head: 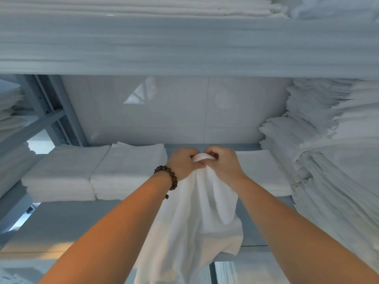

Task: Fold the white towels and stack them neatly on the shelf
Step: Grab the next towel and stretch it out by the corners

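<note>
A white towel [192, 218] hangs loose in front of the shelf [246, 222], bunched at its top edge. My left hand [182, 162], with a bead bracelet at the wrist, and my right hand [221, 162] both grip that top edge, close together and almost touching. On the shelf to the left sit two low stacks of folded white towels [94, 173]. Behind my right hand lies another folded towel [264, 173]. The lower end of the hanging towel drops out of view.
A tall, uneven pile of folded white linen [328, 156] fills the right side. The shelf above [184, 44] holds more folded linen. Grey metal uprights [51, 111] stand at the left, with a white wall panel [174, 111] at the back.
</note>
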A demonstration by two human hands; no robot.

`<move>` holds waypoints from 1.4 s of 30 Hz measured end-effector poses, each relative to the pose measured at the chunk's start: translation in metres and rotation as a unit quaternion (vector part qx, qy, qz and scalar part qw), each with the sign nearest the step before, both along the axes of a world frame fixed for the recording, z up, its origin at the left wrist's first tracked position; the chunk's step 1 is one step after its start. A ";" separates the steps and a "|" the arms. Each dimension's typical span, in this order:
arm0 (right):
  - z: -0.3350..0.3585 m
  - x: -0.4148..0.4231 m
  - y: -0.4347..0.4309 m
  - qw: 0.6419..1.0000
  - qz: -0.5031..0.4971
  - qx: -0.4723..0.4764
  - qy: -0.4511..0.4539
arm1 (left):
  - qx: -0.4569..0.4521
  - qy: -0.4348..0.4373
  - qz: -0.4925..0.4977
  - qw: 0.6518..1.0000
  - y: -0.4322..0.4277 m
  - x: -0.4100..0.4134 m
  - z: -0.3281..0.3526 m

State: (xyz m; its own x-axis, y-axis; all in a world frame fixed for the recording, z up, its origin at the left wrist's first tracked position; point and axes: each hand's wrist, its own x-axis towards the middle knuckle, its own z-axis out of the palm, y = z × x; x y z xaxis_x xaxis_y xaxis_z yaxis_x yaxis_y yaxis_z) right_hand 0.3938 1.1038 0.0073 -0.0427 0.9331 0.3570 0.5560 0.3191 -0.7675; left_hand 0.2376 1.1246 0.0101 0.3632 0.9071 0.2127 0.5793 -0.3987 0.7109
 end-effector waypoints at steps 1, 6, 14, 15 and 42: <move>0.000 0.002 0.001 1.000 -0.003 0.003 0.004 | -0.006 -0.007 0.013 1.000 0.002 -0.002 0.000; -0.012 0.020 0.002 0.997 -0.009 -0.051 -0.053 | 0.009 -0.051 0.040 0.998 0.008 -0.020 0.010; -0.039 0.060 -0.004 0.991 -0.066 -0.109 -0.050 | 0.035 -0.084 0.150 0.984 0.023 -0.058 0.015; -0.040 0.063 -0.004 0.990 -0.071 -0.113 -0.043 | 0.033 -0.080 0.160 0.983 0.024 -0.060 0.014; -0.028 -0.010 -0.042 0.975 0.096 -0.181 0.087 | -0.152 -0.206 0.022 0.966 -0.034 0.004 -0.010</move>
State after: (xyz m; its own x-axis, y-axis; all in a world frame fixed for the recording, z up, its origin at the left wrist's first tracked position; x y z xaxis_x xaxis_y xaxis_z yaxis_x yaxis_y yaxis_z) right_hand 0.3840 1.0623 -0.0205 -0.1979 0.9799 0.0236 0.3637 0.0957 -0.9266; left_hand 0.2413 1.0906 -0.0001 0.2637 0.9632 0.0529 0.2338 -0.1170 0.9652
